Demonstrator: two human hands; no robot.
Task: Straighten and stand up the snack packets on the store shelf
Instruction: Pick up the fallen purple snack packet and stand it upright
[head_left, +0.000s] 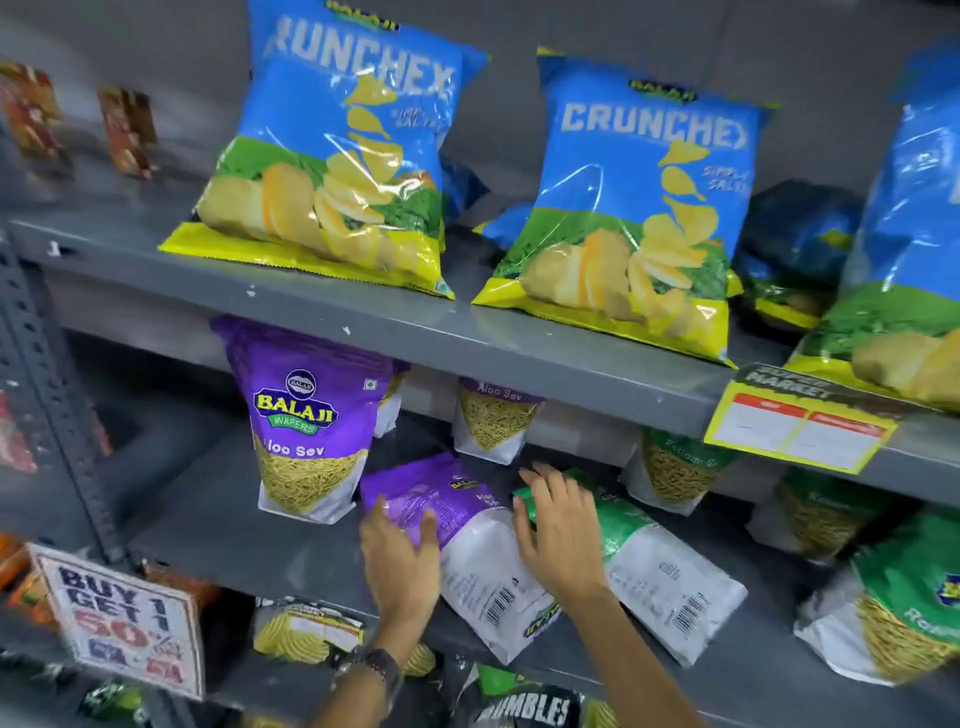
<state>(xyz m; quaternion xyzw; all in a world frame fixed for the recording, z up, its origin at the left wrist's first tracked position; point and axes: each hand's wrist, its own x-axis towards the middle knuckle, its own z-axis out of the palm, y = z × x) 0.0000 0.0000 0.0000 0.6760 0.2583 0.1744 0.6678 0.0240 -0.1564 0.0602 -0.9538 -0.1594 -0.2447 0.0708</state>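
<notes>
A purple Aloo Sev packet (467, 545) lies flat on its face on the middle shelf (218, 525), barcode side up. My left hand (397, 558) rests on its left edge, fingers spread. My right hand (558, 525) lies with spread fingers across its right edge and the top of a fallen green packet (660, 566) beside it. Neither hand has closed around a packet. Another purple Aloo Sev packet (306, 421) stands upright to the left. A further one (493, 421) stands at the back.
Blue Crunchex chip bags (337, 156) (639, 208) lean on the upper shelf. Green sev packets (675, 467) (893, 608) stand to the right. A yellow price tag (800, 426) hangs from the upper shelf edge. A "Buy 1 Get 1" sign (119, 618) sits lower left.
</notes>
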